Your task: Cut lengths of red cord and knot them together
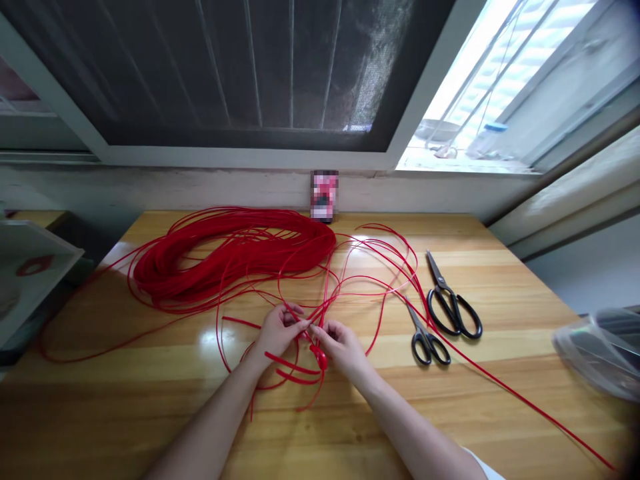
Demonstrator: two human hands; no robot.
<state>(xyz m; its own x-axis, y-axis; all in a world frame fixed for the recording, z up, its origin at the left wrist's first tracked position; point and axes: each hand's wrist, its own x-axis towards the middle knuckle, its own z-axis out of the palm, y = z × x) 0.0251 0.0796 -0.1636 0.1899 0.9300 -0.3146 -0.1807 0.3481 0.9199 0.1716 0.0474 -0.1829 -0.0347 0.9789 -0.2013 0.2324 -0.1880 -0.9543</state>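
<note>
Left hand point(277, 331) and right hand point(340, 349) closed on red cord point(293, 365) at a small red knot point(319, 358)

A strand is gripped between the fingertips of each hand, with the two hands brought close together just above the knot; neither hand is clenched into a fist, though the exact finger placement is partly hidden. The knot is held over the middle of the wooden table point(100, 373), near the front edge of the view. Loose loops trail from it across the wood and are joined to a large red coil point(230, 253), which is heaped further back. The cord is judged to be light, glossy and springy, so it may slip from the fingers or spring out of shape; hold is best taken close to the knot, with slack kept away from the crossing strands. A long strand is run past two pairs of black-handled scissors, the larger point(451, 310) lying just beyond the smaller point(427, 343). A blurred card point(324, 195) is stood against the wall behind the coil, beneath a window screen point(240, 67).
</note>
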